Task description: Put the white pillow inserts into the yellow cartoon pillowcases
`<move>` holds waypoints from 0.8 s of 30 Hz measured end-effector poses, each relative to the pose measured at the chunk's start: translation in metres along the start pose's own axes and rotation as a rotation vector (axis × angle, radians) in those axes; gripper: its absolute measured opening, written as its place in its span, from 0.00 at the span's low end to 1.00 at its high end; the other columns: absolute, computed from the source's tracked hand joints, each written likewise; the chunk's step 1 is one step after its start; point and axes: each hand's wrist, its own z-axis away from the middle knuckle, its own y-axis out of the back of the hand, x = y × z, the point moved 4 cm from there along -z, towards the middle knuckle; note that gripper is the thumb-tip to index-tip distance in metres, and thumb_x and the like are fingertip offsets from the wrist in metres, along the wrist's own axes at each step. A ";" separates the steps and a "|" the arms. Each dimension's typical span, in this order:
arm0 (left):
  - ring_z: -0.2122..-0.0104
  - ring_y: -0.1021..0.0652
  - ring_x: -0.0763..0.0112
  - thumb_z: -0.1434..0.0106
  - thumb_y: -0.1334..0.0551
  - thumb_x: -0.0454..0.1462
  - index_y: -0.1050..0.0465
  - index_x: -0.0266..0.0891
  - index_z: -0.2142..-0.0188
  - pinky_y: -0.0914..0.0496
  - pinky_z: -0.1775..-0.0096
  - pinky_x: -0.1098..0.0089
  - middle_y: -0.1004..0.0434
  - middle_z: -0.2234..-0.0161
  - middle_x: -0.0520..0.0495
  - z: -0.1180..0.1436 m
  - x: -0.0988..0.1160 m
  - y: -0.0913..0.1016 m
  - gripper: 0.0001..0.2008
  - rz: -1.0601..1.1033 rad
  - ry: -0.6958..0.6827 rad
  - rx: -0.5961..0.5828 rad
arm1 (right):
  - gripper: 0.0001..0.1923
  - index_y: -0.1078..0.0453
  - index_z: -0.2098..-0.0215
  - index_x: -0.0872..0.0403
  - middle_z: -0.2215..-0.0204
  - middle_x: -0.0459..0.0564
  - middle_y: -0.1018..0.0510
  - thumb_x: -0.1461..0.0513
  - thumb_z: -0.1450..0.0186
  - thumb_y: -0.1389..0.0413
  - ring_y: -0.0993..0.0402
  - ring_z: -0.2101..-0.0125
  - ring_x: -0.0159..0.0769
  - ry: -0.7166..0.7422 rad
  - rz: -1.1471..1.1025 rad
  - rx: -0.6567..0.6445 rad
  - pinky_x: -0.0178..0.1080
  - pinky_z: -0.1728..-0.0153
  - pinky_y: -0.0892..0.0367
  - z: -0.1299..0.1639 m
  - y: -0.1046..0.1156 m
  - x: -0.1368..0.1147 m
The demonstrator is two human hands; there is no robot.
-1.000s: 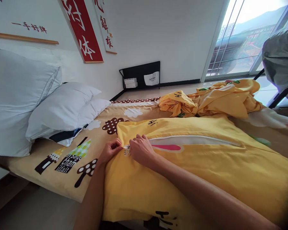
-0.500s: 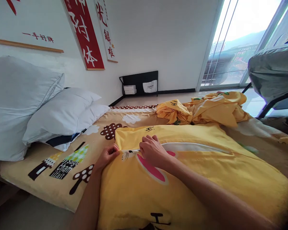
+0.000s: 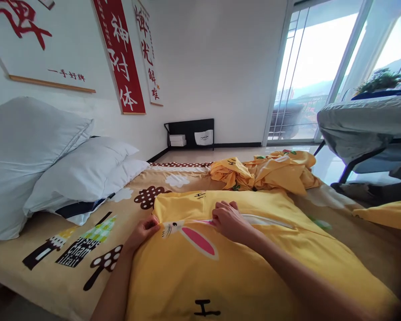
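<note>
Closing along the opening: right hand point(image 3: 230, 221) pinches the zipper, now farther right than a second ago; left hand point(image 3: 144, 232) grips the cover point(image 3: 240, 276) corner on the bed point(image 3: 87, 249). More seam shut.

Left hand point(image 3: 143, 232) pinches the yellow pillowcase point(image 3: 240, 272) corner; right hand point(image 3: 229, 221) grips its zipper opening point(image 3: 270, 220) on the bed point(image 3: 53, 267).
</note>
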 end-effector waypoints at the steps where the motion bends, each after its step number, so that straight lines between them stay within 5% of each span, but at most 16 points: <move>1: 0.69 0.33 0.71 0.42 0.38 0.51 0.34 0.37 0.73 0.37 0.65 0.71 0.34 0.72 0.52 0.000 0.000 0.000 0.19 -0.056 0.019 -0.010 | 0.10 0.30 0.75 0.57 0.68 0.51 0.26 0.67 0.37 0.50 0.34 0.62 0.34 -0.009 -0.007 0.002 0.40 0.60 0.52 0.004 0.002 0.007; 5: 0.65 0.30 0.66 0.38 0.43 0.45 0.32 0.37 0.70 0.37 0.60 0.67 0.29 0.69 0.49 -0.004 0.021 -0.011 0.13 -0.497 0.089 -0.162 | 0.09 0.29 0.74 0.56 0.67 0.49 0.25 0.66 0.37 0.48 0.33 0.63 0.33 -0.023 -0.058 0.041 0.38 0.59 0.51 0.021 0.006 0.026; 8: 0.57 0.28 0.59 0.39 0.46 0.34 0.30 0.37 0.63 0.38 0.54 0.60 0.26 0.61 0.43 -0.009 0.066 -0.032 0.08 -0.851 0.061 -0.109 | 0.12 0.28 0.71 0.55 0.67 0.49 0.25 0.66 0.33 0.51 0.32 0.63 0.33 -0.043 -0.077 0.084 0.38 0.59 0.51 0.029 0.005 0.031; 12: 0.51 0.29 0.61 0.37 0.47 0.31 0.32 0.40 0.53 0.38 0.50 0.60 0.28 0.52 0.43 -0.019 0.147 -0.095 0.14 -0.859 -0.208 -0.111 | 0.13 0.28 0.70 0.55 0.66 0.49 0.25 0.64 0.31 0.52 0.32 0.62 0.34 0.019 -0.015 0.156 0.39 0.58 0.51 0.032 0.002 0.028; 15: 0.52 0.28 0.59 0.37 0.43 0.34 0.31 0.39 0.54 0.36 0.52 0.61 0.27 0.54 0.42 -0.028 0.180 -0.145 0.11 -0.923 -0.342 -0.198 | 0.13 0.28 0.68 0.55 0.65 0.50 0.25 0.64 0.31 0.52 0.32 0.62 0.35 0.071 0.059 0.207 0.39 0.59 0.51 0.035 -0.002 0.028; 19: 0.57 0.26 0.58 0.37 0.43 0.33 0.30 0.37 0.61 0.35 0.56 0.61 0.25 0.60 0.41 -0.037 0.176 -0.180 0.05 -1.023 -0.286 -0.224 | 0.11 0.28 0.68 0.54 0.66 0.50 0.26 0.62 0.31 0.50 0.33 0.61 0.35 0.104 0.086 0.264 0.39 0.58 0.50 0.040 -0.005 0.032; 24: 0.61 0.25 0.60 0.38 0.41 0.32 0.32 0.37 0.63 0.35 0.60 0.64 0.25 0.62 0.42 -0.034 0.155 -0.182 0.03 -1.050 -0.206 -0.216 | 0.11 0.29 0.69 0.54 0.65 0.49 0.25 0.61 0.31 0.50 0.33 0.61 0.35 0.114 0.089 0.242 0.40 0.58 0.50 0.043 -0.006 0.034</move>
